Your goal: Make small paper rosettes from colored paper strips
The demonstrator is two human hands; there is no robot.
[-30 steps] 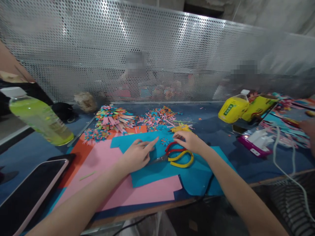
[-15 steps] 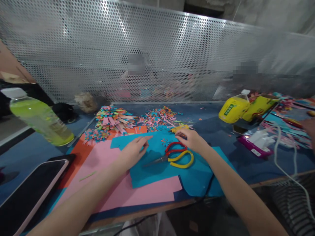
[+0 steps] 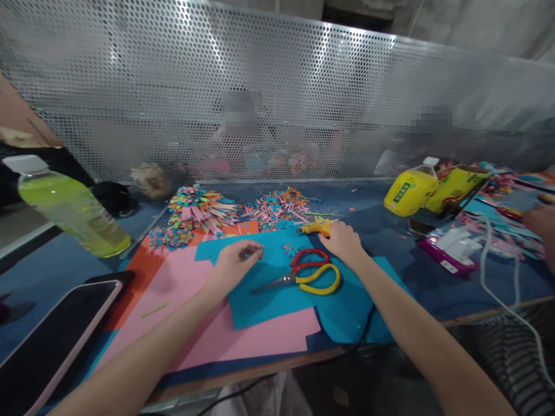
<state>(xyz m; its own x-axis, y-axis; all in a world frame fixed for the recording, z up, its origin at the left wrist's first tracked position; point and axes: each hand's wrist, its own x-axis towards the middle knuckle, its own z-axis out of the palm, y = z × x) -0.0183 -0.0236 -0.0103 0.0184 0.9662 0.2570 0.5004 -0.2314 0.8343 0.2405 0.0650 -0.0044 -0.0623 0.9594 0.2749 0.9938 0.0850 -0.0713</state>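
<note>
My right hand (image 3: 344, 242) is closed round the back of a yellow hot glue gun (image 3: 313, 227), whose nozzle points left over the blue paper (image 3: 273, 309). My left hand (image 3: 236, 260) hovers above the same sheet, thumb and fingertips pressed together; anything between them is too small to make out. Scissors (image 3: 299, 278) with one red and one yellow handle lie between my hands, blades to the left. Just behind them is a small cluster of curled paper bits (image 3: 290, 249). Pink paper (image 3: 260, 342) lies under the blue sheet.
Fringed paper strips (image 3: 202, 211) and a loose pile of cut strips (image 3: 280, 207) lie at the back. On the left are a phone (image 3: 56, 341) and a drink bottle (image 3: 73, 208). To the right are a yellow bottle (image 3: 410, 192), a tissue pack (image 3: 451, 254) and another person's hand (image 3: 541, 222).
My right hand has moved slightly right and closed round the glue gun. My left hand has drawn back a little, its stretched fingers now curled into a pinch.
</note>
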